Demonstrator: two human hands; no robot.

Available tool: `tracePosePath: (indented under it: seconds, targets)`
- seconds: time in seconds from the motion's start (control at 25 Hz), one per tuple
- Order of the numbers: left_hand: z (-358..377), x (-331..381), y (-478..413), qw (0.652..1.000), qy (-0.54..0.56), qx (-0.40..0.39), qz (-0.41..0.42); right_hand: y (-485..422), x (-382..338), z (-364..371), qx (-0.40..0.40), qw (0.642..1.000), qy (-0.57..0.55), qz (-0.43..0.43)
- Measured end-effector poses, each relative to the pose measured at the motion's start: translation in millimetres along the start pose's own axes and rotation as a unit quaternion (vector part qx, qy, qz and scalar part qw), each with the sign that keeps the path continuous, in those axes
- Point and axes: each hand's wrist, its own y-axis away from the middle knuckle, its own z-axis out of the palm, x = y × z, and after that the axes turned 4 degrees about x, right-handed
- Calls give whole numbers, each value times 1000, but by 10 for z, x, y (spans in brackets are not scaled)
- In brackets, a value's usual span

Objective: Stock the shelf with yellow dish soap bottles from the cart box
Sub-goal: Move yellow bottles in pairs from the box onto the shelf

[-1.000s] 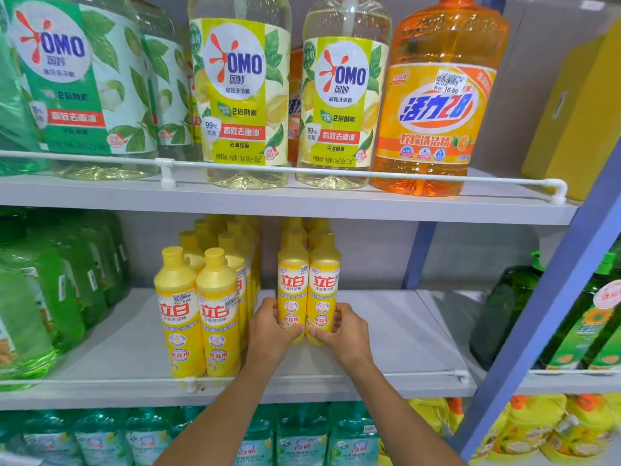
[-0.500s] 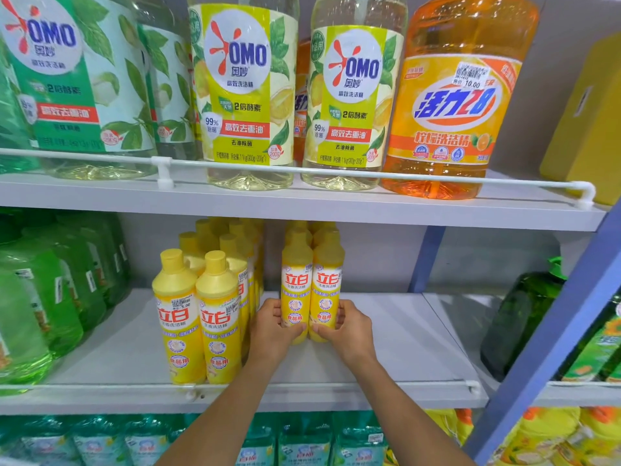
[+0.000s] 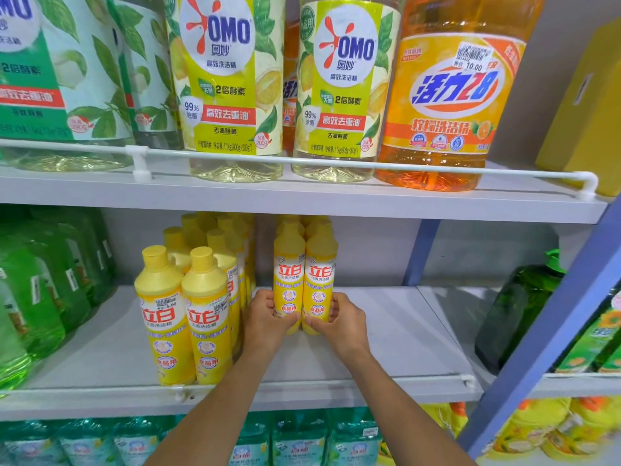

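Note:
Two yellow dish soap bottles stand side by side on the middle shelf [image 3: 386,338]. My left hand [image 3: 267,317] grips the base of the left bottle [image 3: 288,274]. My right hand [image 3: 339,319] grips the base of the right bottle [image 3: 320,274]. More yellow bottles stand in a row behind these two. To the left, another block of yellow bottles [image 3: 188,311] reaches the shelf's front rail. The cart box is out of view.
Green bottles [image 3: 40,290] fill the shelf's left end and a dark green bottle [image 3: 517,314] stands at the right. Large OMO bottles [image 3: 232,85] and an orange bottle [image 3: 447,95] sit on the upper shelf. A blue upright [image 3: 554,334] crosses the right side.
Both hands keep their hold on the two bottles, which have slid slightly deeper onto the shelf. The camera has moved closer and a little left.

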Motion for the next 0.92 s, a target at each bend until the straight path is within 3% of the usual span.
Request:
tracePosePath:
  seconds: [0.92]
  targets:
    - [-39,-65,-1,999,28,-22,14,63,-40,12,12,1000,8,2]
